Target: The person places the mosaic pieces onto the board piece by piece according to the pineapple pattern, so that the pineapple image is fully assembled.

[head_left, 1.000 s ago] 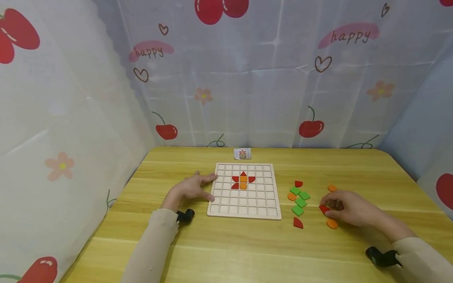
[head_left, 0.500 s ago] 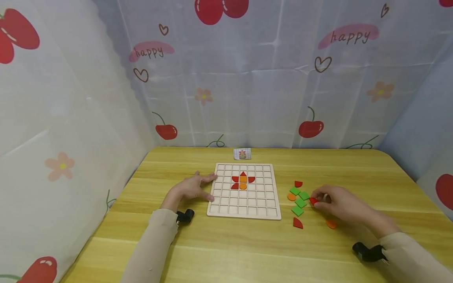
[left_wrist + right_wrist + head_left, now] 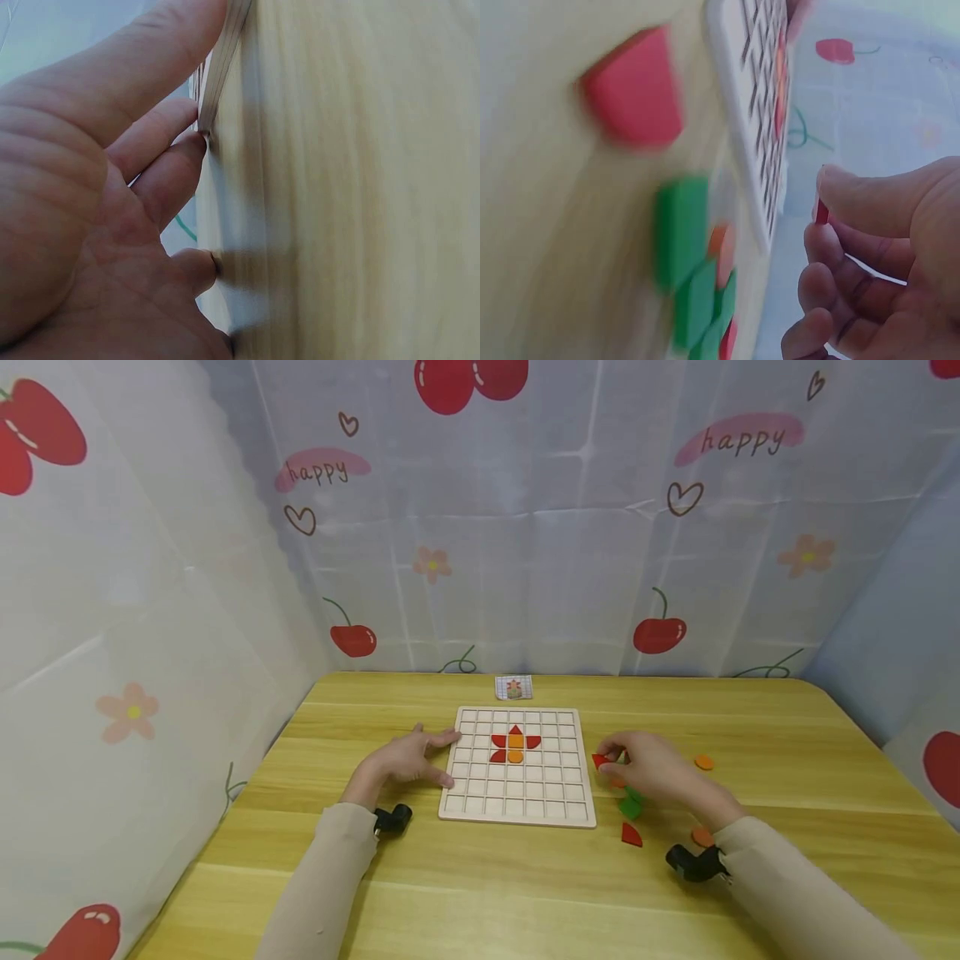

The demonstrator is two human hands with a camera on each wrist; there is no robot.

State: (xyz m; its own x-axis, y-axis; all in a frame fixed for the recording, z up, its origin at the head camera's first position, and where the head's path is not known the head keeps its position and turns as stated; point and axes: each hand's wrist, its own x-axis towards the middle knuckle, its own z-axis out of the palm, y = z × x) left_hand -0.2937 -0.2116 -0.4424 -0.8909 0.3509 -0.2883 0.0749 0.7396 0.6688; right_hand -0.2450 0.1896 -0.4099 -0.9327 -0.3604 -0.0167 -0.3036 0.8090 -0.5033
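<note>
The square wooden grid board (image 3: 555, 806) lies on the table. On it sit a red triangle (image 3: 515, 729), an orange square (image 3: 515, 741), an orange circle (image 3: 515, 757) and several red quarter-circle pieces (image 3: 533, 742). My left hand (image 3: 405, 757) rests against the board's left edge, thumb and fingers spread and fairly straight. Just off the board's right edge, my right hand (image 3: 651, 766) pinches a red quarter-circle piece (image 3: 599, 761) between thumb and index finger. In the right wrist view this red piece (image 3: 822, 211) shows edge-on, raised above the table.
Under and beside the right hand lie green squares (image 3: 631, 808), partly hidden, and an orange circle (image 3: 721, 247). A red quarter-circle (image 3: 632, 835) lies nearer the front. Two orange circles (image 3: 703, 762) lie farther right. A small picture card (image 3: 513, 687) lies behind the board.
My right hand has carried the red quarter-circle piece leftward, from among the orange circles, over the green squares, to beside the board. The left hand stays in place.
</note>
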